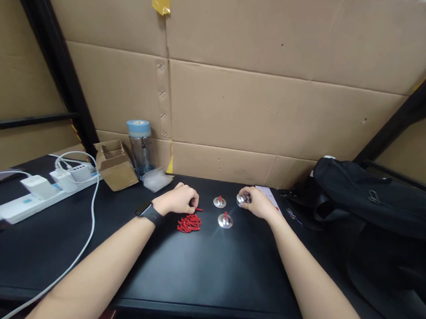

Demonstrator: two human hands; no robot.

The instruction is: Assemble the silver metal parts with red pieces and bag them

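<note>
My left hand (182, 199), with a dark watch on its wrist, has its fingers closed in a pinch on a red cord piece (199, 209). Just below that hand lies a pile of red cord pieces (189, 223). Two silver domed discs, which look like finger cymbals, rest on the black table: one finger cymbal (219, 202) farther back and another (225, 221) nearer me, each with a bit of red cord standing at its centre. To the right of them, my right hand (257, 202) is closed around several stacked silver finger cymbals (242, 199); its fingers partly hide them.
A white power strip (45, 192) with chargers and a white cable (93, 205) occupies the left. Behind stand an open cardboard box (116, 167), a blue-lidded bottle (140, 145) and clear plastic bags (156, 179). A black backpack (369, 202) fills the right; a phone-like flat item (268, 193) lies behind my right hand.
</note>
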